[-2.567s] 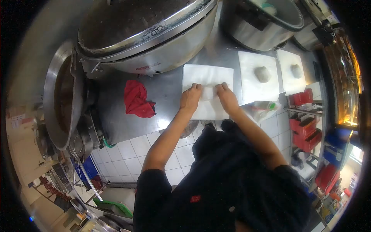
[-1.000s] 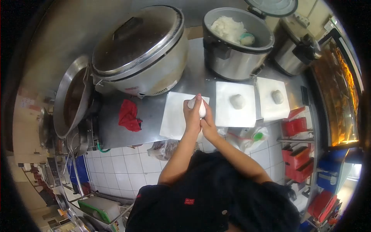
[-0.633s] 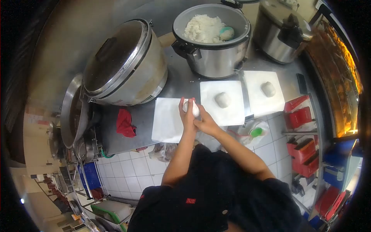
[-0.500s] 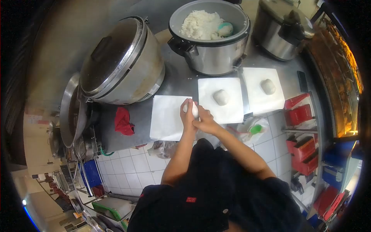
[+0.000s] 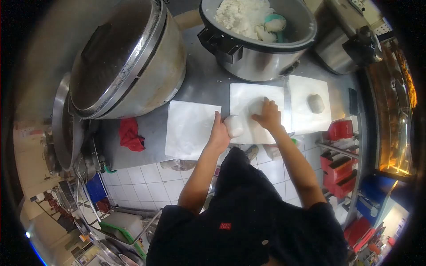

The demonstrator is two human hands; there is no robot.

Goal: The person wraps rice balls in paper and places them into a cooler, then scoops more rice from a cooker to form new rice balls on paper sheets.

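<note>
A whitish, rounded rice ball (image 5: 234, 127) rests in my left hand (image 5: 218, 135), its thumb pointing up and away from the ball, the other fingers mostly hidden. My right hand (image 5: 270, 116) is over the middle stack of white paper (image 5: 244, 91), thumb and fingers apart, right at the edge of a second rice ball (image 5: 255, 107). On the right paper stack (image 5: 306, 122) sits a third rice ball (image 5: 315, 103). The left paper stack (image 5: 188, 128) lies bare beside my left hand.
An open rice cooker (image 5: 259, 60) holds white rice (image 5: 242, 17) and a teal-handled scoop (image 5: 276, 22). A large lidded cooker (image 5: 162, 66) stands left, another cooker (image 5: 339, 48) right. A red cloth (image 5: 130, 135) lies on the steel counter (image 5: 202, 80).
My hands, earlier pressed together around one rice ball, have parted. The left keeps that ball; the right has moved to the ball on the middle paper. The view has shifted closer to the counter.
</note>
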